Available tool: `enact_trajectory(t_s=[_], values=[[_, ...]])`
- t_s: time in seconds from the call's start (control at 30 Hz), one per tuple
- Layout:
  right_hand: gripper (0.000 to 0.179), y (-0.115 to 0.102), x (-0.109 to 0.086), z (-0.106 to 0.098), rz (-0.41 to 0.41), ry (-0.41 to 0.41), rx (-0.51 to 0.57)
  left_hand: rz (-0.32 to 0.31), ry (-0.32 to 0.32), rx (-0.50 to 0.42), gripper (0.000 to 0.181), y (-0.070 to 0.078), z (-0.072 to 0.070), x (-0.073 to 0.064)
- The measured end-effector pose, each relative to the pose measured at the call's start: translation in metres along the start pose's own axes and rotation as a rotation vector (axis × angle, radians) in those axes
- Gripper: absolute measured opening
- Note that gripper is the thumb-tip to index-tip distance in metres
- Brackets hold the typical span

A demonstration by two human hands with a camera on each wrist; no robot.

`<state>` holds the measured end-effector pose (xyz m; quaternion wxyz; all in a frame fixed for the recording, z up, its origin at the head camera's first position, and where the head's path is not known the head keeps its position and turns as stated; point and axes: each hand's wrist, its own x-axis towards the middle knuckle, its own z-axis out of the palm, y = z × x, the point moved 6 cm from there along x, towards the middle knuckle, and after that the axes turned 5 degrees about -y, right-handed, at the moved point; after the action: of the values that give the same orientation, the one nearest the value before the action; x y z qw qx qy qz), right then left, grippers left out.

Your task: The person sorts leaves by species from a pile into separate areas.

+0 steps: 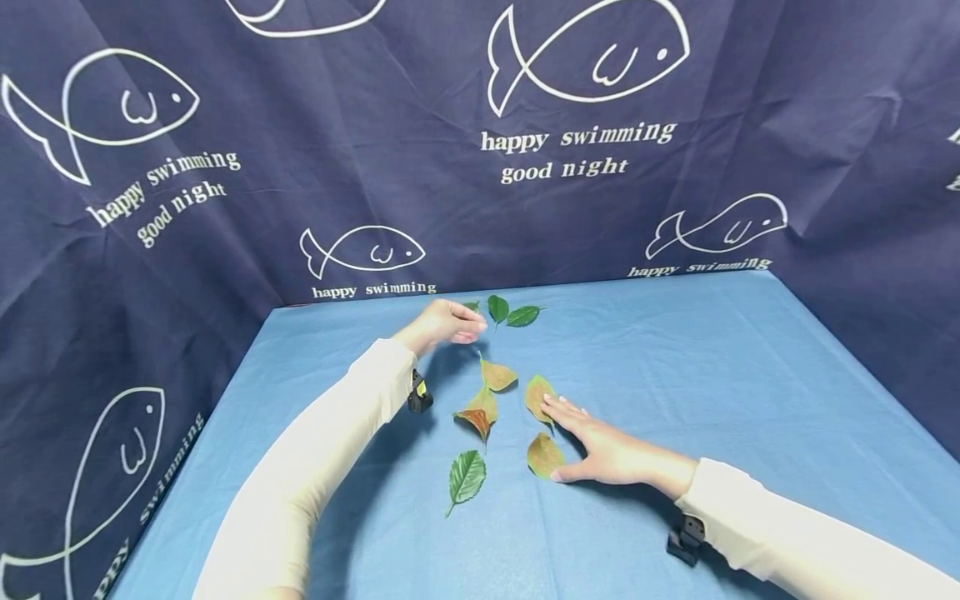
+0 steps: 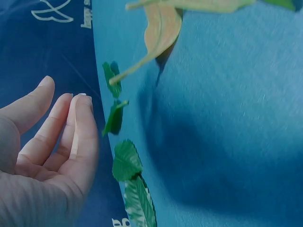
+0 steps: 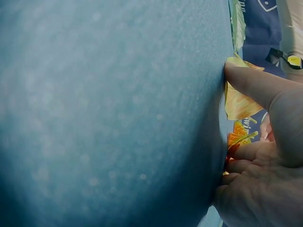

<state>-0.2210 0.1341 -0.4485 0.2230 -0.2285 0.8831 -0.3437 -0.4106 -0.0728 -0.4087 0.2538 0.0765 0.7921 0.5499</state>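
My left hand (image 1: pixel 448 323) hovers over the far part of the table, fingers loosely bent and thumb apart from them; nothing lies between them in the left wrist view. Close to it are an upright green leaf (image 1: pixel 498 307) and a toothed green leaf (image 1: pixel 523 316), with another partly hidden behind the hand. With fingers spread, my right hand (image 1: pixel 611 450) rests low on the cloth. Its fingertips touch a yellow-brown leaf (image 1: pixel 537 395), and its thumb tip is at the edge of a second yellow-brown leaf (image 1: pixel 545 456).
Left of the right hand lie a yellowish leaf (image 1: pixel 499 377) and another one (image 1: pixel 486 403) overlapping a reddish-brown part (image 1: pixel 476 419). A larger green leaf (image 1: pixel 467 476) is nearer me. Blue cloth (image 1: pixel 675 358) covers the table; a dark fish-print curtain (image 1: pixel 450 183) hangs behind it.
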Motion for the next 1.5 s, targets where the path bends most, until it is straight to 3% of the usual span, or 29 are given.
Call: enact_trajectory(t_s=[0.6, 0.87, 1.13, 1.5], values=[[0.095, 0.000, 0.001, 0.002, -0.041, 0.001, -0.016, 0.047, -0.087, 0.037, 0.029, -0.005, 0.021, -0.027], [0.094, -0.001, 0.002, 0.001, -0.040, -0.001, -0.015, 0.013, -0.124, 0.070, 0.030, -0.008, 0.023, -0.040], [0.094, -0.003, 0.001, -0.002, -0.030, 0.000, -0.002, 0.019, -0.163, 0.121, 0.028, -0.011, 0.025, -0.057], [0.094, -0.005, -0.001, 0.000, -0.052, 0.004, -0.017, 0.044, -0.291, 0.207, 0.025, -0.023, 0.029, -0.079]])
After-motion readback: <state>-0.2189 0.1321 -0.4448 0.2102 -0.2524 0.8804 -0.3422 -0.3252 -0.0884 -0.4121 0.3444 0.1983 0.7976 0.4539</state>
